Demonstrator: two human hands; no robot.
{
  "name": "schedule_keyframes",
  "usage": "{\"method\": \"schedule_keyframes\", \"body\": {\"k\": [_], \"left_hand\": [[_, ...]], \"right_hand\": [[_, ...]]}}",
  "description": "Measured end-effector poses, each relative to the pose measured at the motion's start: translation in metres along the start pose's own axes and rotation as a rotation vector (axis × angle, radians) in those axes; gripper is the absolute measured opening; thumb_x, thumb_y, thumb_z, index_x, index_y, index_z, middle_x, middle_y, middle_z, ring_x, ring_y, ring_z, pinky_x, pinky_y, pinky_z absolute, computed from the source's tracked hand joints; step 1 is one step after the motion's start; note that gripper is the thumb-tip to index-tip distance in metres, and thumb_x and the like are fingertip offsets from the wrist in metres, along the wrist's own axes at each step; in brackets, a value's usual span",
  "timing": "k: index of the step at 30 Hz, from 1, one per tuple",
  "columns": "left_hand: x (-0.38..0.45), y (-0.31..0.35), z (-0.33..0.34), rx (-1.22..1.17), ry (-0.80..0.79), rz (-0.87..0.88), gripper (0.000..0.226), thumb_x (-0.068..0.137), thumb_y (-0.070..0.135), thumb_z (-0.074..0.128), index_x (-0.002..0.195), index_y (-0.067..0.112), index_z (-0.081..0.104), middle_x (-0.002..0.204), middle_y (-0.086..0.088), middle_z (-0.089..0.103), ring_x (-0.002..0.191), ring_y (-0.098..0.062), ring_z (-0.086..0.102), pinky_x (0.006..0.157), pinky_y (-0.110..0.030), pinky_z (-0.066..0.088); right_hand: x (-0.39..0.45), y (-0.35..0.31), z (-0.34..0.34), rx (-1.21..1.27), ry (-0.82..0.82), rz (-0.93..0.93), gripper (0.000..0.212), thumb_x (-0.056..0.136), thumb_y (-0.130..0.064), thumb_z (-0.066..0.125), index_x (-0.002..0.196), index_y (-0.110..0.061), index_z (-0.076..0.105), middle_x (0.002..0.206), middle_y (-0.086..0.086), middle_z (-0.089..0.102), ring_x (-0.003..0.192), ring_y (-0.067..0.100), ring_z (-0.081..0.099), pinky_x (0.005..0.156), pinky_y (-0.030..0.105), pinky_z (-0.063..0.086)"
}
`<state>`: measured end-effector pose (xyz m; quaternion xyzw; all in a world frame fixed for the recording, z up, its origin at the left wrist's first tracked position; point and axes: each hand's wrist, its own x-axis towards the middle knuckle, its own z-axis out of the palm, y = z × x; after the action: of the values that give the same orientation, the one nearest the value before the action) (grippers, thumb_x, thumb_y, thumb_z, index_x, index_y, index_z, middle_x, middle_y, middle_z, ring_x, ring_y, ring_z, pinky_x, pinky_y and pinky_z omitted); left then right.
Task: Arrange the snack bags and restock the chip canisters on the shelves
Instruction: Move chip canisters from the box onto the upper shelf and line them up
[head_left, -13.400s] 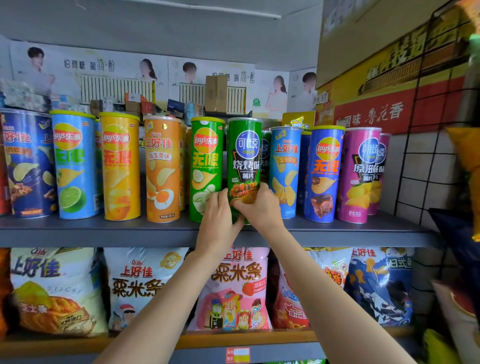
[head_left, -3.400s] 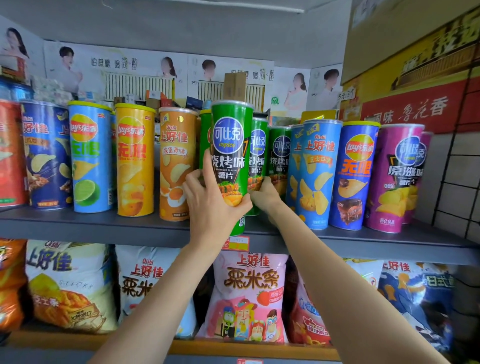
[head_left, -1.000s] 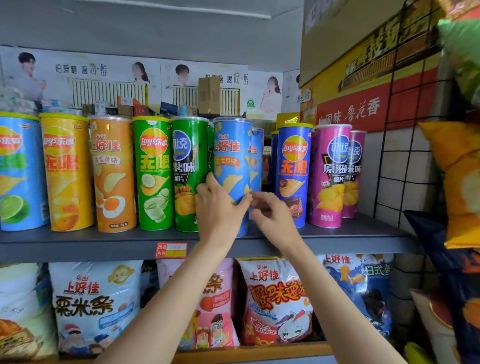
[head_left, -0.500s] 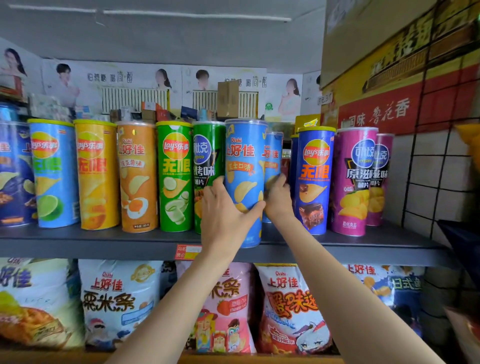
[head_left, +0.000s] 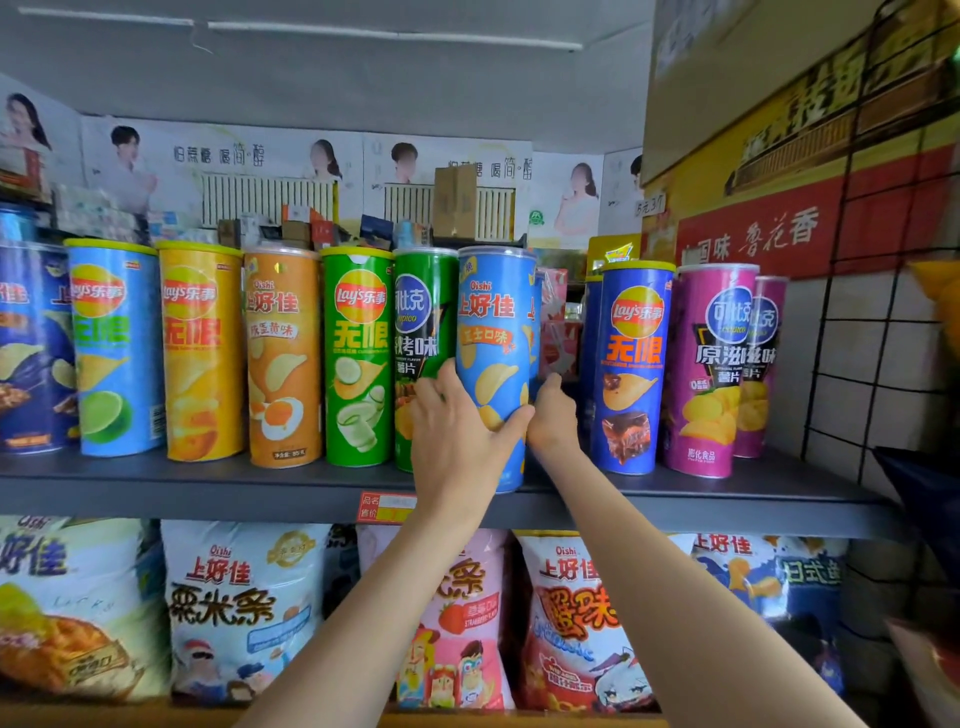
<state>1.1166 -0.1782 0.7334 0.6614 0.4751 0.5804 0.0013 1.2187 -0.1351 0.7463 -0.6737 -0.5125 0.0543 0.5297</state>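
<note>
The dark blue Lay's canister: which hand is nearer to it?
Right. The right hand is just left of the dark blue Lay's canister; the left hand grips the light blue Oishi canister farther left.

The chip canisters (head_left: 496, 332) are wrapped in glossy printed paper; the snack bags (head_left: 244, 608) are shiny plastic film; the shelf (head_left: 182, 496) is matt grey metal.

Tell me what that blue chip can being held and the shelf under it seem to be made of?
Blue chip can: probably cardboard tube under a glossy printed wrap, judging by its sheen, with a clear plastic-looking lid. Shelf: likely painted metal, matte grey with a thin, straight front edge.
</note>
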Motion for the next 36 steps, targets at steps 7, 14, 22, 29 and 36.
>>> {"method": "schedule_keyframes", "body": {"k": [7,14,22,29,36], "left_hand": [[0.000,0.002,0.017,0.008,0.034,0.007,0.080,0.073,0.047,0.072,0.129,0.000,0.041,0.114,-0.020,0.048,0.108,-0.036,0.046,0.091,-0.038,0.037],[0.006,0.016,0.029,0.095,-0.042,-0.010,0.083,0.077,0.050,0.067,0.135,0.001,0.033,0.121,-0.018,0.045,0.113,-0.034,0.045,0.092,-0.036,0.036],[-0.005,0.005,0.023,0.068,-0.123,-0.023,0.076,0.082,0.048,0.063,0.137,0.007,0.030,0.126,-0.013,0.043,0.119,-0.029,0.044,0.086,-0.035,0.042],[-0.016,-0.022,0.012,0.066,0.113,0.063,0.047,0.079,0.016,0.068,0.121,0.001,0.052,0.112,-0.022,0.054,0.103,-0.041,0.050,0.085,-0.044,0.041],[-0.004,-0.032,0.001,0.138,0.134,0.000,0.066,0.077,0.014,0.072,0.134,0.003,0.041,0.123,-0.025,0.045,0.108,-0.039,0.044,0.090,-0.044,0.040]], "right_hand": [[-0.031,0.012,-0.020,0.332,0.142,-0.137,0.022,0.095,-0.009,0.044,0.113,-0.002,0.053,0.100,0.008,0.062,0.088,0.019,0.056,0.072,0.023,0.041],[-0.042,0.030,-0.035,0.278,-0.179,-0.232,0.046,0.085,-0.001,0.055,0.129,-0.008,0.043,0.115,0.007,0.061,0.109,0.021,0.058,0.096,0.036,0.047],[-0.048,0.023,-0.030,0.032,-0.117,-0.292,0.059,0.079,-0.011,0.070,0.129,-0.003,0.039,0.119,0.011,0.061,0.107,0.025,0.058,0.070,0.011,0.034],[-0.046,0.016,-0.031,0.025,-0.138,-0.152,0.066,0.079,-0.019,0.073,0.131,-0.004,0.036,0.119,0.008,0.055,0.102,0.019,0.051,0.069,0.013,0.032],[-0.045,0.011,-0.034,0.005,-0.187,-0.095,0.067,0.078,-0.019,0.073,0.130,-0.004,0.034,0.109,0.005,0.053,0.097,0.020,0.051,0.070,0.016,0.035]]}}
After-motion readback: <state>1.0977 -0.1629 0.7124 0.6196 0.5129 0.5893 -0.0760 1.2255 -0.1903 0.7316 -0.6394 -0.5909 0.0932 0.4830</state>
